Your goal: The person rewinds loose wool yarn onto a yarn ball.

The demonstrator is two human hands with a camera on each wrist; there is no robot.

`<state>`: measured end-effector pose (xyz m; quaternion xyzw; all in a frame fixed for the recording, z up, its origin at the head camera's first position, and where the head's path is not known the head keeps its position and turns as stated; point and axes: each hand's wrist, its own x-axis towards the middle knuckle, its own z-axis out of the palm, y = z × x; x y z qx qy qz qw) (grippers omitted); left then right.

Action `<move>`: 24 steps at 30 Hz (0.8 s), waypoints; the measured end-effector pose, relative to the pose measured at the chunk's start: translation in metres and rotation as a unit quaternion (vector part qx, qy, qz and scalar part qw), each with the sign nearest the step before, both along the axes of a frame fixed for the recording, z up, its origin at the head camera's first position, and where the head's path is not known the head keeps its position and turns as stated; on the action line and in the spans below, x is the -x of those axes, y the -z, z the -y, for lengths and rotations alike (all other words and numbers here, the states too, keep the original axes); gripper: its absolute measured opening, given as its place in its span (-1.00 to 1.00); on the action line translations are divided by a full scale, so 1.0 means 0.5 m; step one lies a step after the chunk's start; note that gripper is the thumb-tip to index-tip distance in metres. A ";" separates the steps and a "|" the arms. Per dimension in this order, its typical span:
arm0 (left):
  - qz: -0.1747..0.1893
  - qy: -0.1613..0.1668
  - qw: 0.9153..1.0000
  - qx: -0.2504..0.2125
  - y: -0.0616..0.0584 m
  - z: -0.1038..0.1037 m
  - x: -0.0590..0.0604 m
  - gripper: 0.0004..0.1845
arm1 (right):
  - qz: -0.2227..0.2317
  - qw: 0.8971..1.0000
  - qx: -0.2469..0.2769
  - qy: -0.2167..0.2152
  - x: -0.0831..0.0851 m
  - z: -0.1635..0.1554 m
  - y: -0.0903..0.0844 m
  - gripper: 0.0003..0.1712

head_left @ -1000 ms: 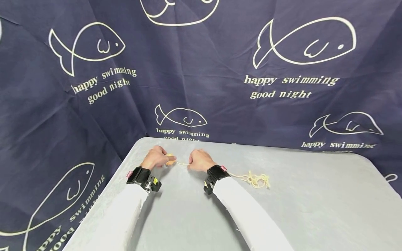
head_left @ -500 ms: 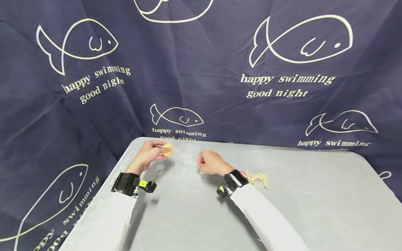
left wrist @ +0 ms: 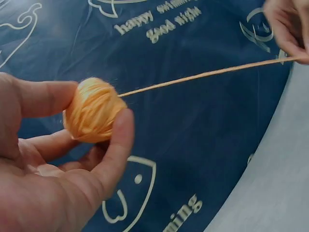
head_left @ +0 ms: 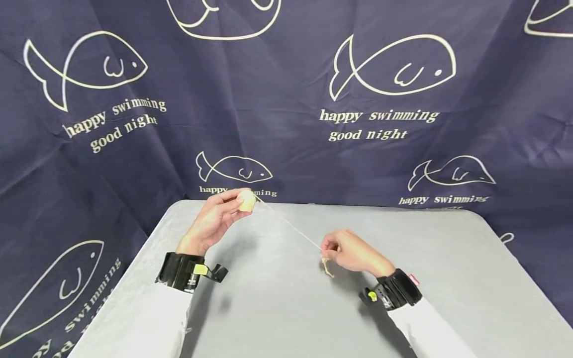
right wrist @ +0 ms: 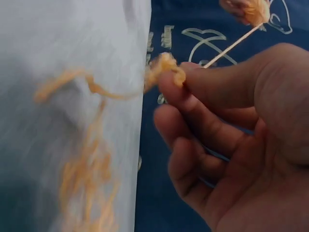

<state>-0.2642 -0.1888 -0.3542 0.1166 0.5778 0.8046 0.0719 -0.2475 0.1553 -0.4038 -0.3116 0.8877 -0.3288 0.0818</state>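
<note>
My left hand (head_left: 212, 221) grips a small ball of yellow yarn (left wrist: 94, 111) between thumb and fingers, raised over the far left of the table. From the ball a taut strand (left wrist: 207, 73) runs across to my right hand (head_left: 353, 251), which is lower and further right. Thumb and forefinger of the right hand pinch the yarn strand (right wrist: 164, 67) near a small bunched bit. Beyond that pinch a slack tail (head_left: 327, 266) hangs down. In the right wrist view a blurred tangle of loose yarn (right wrist: 89, 183) appears below the tail.
The pale grey table (head_left: 268, 308) spreads under both hands. Behind it and along its left side hangs a dark blue cloth (head_left: 286, 99) with white fish drawings and lettering. Each wrist wears a black strap (head_left: 179, 271) with a small camera.
My left hand has lifted the yarn ball off the table area, upward and slightly right. My right hand has moved right, pulling the strand between them long and tight; the view has shifted too.
</note>
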 end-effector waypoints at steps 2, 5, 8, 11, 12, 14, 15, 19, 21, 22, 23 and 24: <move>-0.004 0.006 1.000 -0.011 -0.003 -0.012 -0.003 -0.51 | -0.010 1.000 -0.018 -0.006 -0.012 -0.028 0.009 -0.78; -0.004 0.020 1.000 -0.005 -0.010 -0.033 -0.010 -0.51 | -0.037 0.998 -0.056 -0.007 -0.024 -0.060 0.019 -0.71; -0.006 0.038 0.999 0.034 -0.022 -0.058 -0.021 -0.58 | -0.031 0.998 -0.060 0.005 -0.029 -0.082 0.024 -0.79; -0.022 0.059 0.994 0.085 -0.037 -0.087 -0.036 -0.66 | 0.001 1.000 -0.003 0.026 -0.032 -0.087 0.014 -0.88; -0.031 0.065 0.992 0.101 -0.042 -0.098 -0.041 -0.69 | 0.008 0.999 0.027 0.035 -0.033 -0.084 0.008 -0.80; -0.051 0.077 0.988 0.124 -0.049 -0.116 -0.050 -0.69 | -0.006 0.995 0.095 0.043 -0.034 -0.072 -0.007 -0.69; -0.060 0.084 0.986 0.133 -0.053 -0.126 -0.054 -0.68 | -0.014 0.990 0.131 0.045 -0.034 -0.062 -0.016 -0.65; -0.089 0.113 0.978 0.153 -0.061 -0.154 -0.067 -0.68 | -0.037 0.969 0.244 0.032 -0.033 -0.010 -0.041 -0.58; -0.090 0.124 0.977 0.148 -0.062 -0.166 -0.071 -0.68 | -0.018 0.958 0.284 0.025 -0.031 0.016 -0.046 -0.58; -0.089 0.127 0.977 0.144 -0.062 -0.171 -0.073 -0.67 | 0.000 0.953 0.303 0.022 -0.030 0.027 -0.045 -0.60; -0.089 0.128 0.978 0.141 -0.062 -0.177 -0.074 -0.67 | 0.020 0.946 0.322 0.023 -0.029 0.037 -0.043 -0.63; -0.089 0.127 0.977 0.144 -0.062 -0.182 -0.076 -0.65 | 0.040 0.938 0.342 0.029 -0.029 0.044 -0.042 -0.67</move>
